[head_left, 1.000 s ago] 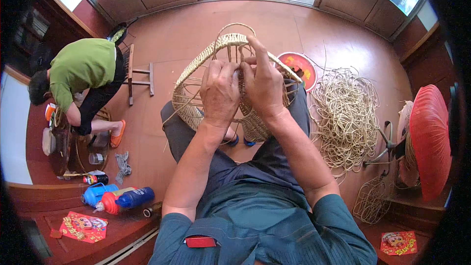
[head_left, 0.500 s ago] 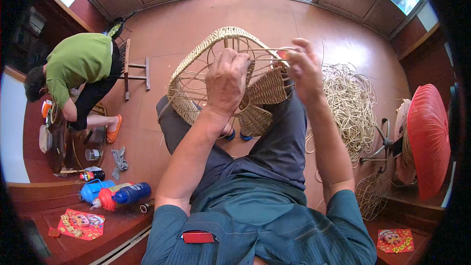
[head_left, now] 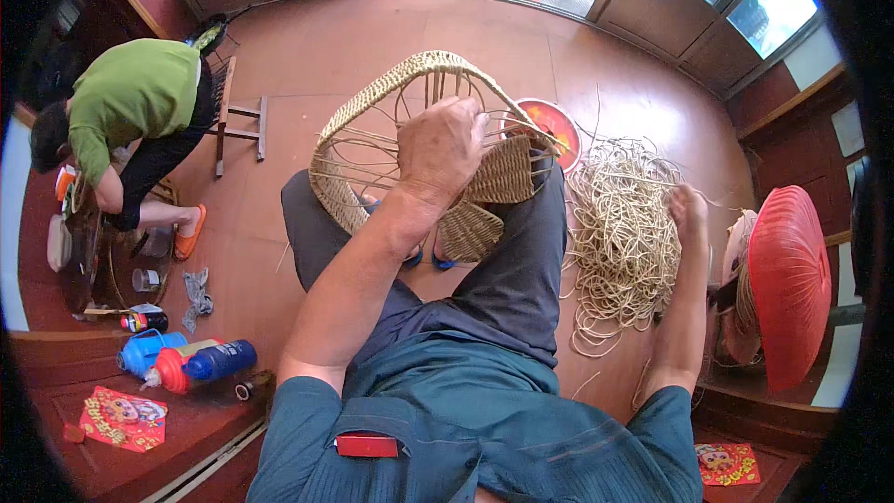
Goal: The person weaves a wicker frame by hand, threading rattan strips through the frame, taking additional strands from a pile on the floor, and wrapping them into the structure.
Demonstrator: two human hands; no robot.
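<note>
Propped between my knees is a partly woven frame [head_left: 396,82] of straw-coloured cord, with a thick plaited rim, bare strands across its inside and petal-shaped woven panels [head_left: 503,172]. My left hand [head_left: 440,147] is closed at the strands in its middle; the fingertips are turned away, and it seems to pinch the strands there. Out to the right, my right hand [head_left: 689,210] is closed on a length of cord [head_left: 643,177], its loose end sticking out past the fingers. Below that cord lies a large tangled heap of the same cord [head_left: 624,242] on the floor.
A red basin [head_left: 549,119] sits behind the frame. At right stands a round red-covered thing [head_left: 792,284]. Another person in a green top [head_left: 140,88] bends over at left, beside a wooden stool [head_left: 244,126]. Bottles [head_left: 219,360] lie at lower left.
My right hand has swung from beside the frame far out to the right and lower, drawing the cord with it. My left hand stays at the strands. The view has shifted slightly.
</note>
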